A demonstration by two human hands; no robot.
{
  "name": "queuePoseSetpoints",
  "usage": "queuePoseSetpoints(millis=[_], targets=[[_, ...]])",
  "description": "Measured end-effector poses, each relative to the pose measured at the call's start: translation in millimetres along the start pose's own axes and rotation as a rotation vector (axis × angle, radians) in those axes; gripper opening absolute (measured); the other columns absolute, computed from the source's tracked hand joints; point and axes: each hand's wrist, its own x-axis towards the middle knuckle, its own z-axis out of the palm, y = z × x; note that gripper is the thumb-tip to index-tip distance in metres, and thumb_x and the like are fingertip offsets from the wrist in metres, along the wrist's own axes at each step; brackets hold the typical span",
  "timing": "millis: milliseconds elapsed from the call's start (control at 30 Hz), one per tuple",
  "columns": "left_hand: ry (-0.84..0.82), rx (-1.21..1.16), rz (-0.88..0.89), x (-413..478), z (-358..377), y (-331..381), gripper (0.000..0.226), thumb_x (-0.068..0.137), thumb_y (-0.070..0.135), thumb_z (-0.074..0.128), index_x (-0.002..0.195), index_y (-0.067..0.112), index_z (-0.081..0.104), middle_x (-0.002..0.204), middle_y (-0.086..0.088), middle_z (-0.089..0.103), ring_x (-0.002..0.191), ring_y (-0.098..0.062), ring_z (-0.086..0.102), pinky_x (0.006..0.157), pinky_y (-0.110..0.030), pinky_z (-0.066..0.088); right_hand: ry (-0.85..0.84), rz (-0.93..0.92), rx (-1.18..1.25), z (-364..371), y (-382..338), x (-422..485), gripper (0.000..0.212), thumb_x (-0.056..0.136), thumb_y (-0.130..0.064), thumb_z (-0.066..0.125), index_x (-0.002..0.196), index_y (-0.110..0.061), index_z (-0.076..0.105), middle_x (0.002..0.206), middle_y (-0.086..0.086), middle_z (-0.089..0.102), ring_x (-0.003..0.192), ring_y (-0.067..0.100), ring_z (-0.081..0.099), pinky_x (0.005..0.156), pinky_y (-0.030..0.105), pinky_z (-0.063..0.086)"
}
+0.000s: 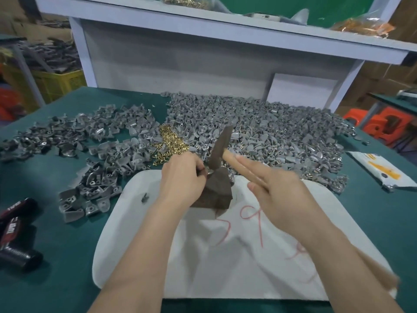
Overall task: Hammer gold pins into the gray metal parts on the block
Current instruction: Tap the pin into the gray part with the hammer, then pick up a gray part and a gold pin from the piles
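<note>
We count one hammer [220,145], one block [216,190], one white pad [225,267] and two hands, the left hand [182,175] and the right hand [277,193]. The gray metal parts [282,136] form two heaps, a left heap [90,136] and a right heap [248,118], each beyond counting, plus one stray part [144,197]. We also count one pile of gold pins [169,141] and one white packet [381,170].

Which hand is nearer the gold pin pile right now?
Left. The left hand is just in front of the gold pin pile, at the top of the block. The right hand is farther right and nearer the person, holding the hammer.
</note>
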Motion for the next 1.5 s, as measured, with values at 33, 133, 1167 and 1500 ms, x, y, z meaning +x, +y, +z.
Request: queuePoseSetpoints(millis=[33,133,1167,1500], targets=[[-0.005,0.002,-0.006,-1,0,0,0.012,0.085,0.014,0.064,0.074,0.016,0.067,0.086,-0.003,0.068,0.090,-0.028,0.060,0.084,-0.042,0.049,-0.002,0.021,-0.015,-1,6,3,0.084,0.089,-0.012,0.057,0.102,-0.086,0.021,0.118,-0.028,0.055,0.096,0.002,0.050,0.061,-0.006,0.034],[0.000,0.028,-0.003,0,0,-1,0.010,0.087,0.016,0.063,0.077,0.017,0.067,0.088,-0.004,0.068,0.091,-0.029,0.060,0.085,-0.040,0.049,0.001,0.121,0.002,5,22,16,0.061,0.089,-0.017,0.056,0.131,-0.058,0.037,0.102,-0.022,0.063,0.077,0.005,0.057,0.057,0.002,0.033],[0.698,-1.066,-0.491,19,-18,-25,0.019,0.094,0.011,0.049,0.096,0.030,0.053,0.110,0.003,0.056,0.098,-0.011,0.055,0.081,-0.019,0.043,-0.184,-0.049,0.130,91,-51,143,0.034,0.089,-0.023,0.060,0.123,-0.026,0.059,0.115,0.003,0.064,0.094,0.013,0.059,0.089,0.029,0.048],[0.856,-1.156,-0.584,22,-21,-34,0.023,0.093,0.011,0.047,0.089,0.034,0.049,0.116,-0.005,0.054,0.093,-0.011,0.057,0.075,-0.020,0.047,-0.488,-0.212,0.003,147,-101,163,0.016,0.092,-0.020,0.045,0.099,-0.019,0.060,0.103,0.008,0.064,0.089,0.026,0.058,0.069,0.029,0.040]])
